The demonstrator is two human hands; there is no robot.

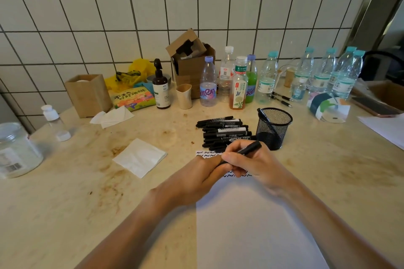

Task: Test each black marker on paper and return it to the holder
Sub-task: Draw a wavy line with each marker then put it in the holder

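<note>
Right hand [247, 159] grips slim black marker [251, 147], white print on barrel, just before mesh holder [274, 128]; left hand [205, 172] pinches its lower end over squiggle-marked paper [251, 225]; marker pile [225, 132] left of holder.

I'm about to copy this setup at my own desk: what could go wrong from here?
The mesh holder stands right behind the right hand; swinging the held marker back could tip it. The loose marker pile beside the paper could get nudged and roll, and tested and untested ones might mix.
</note>
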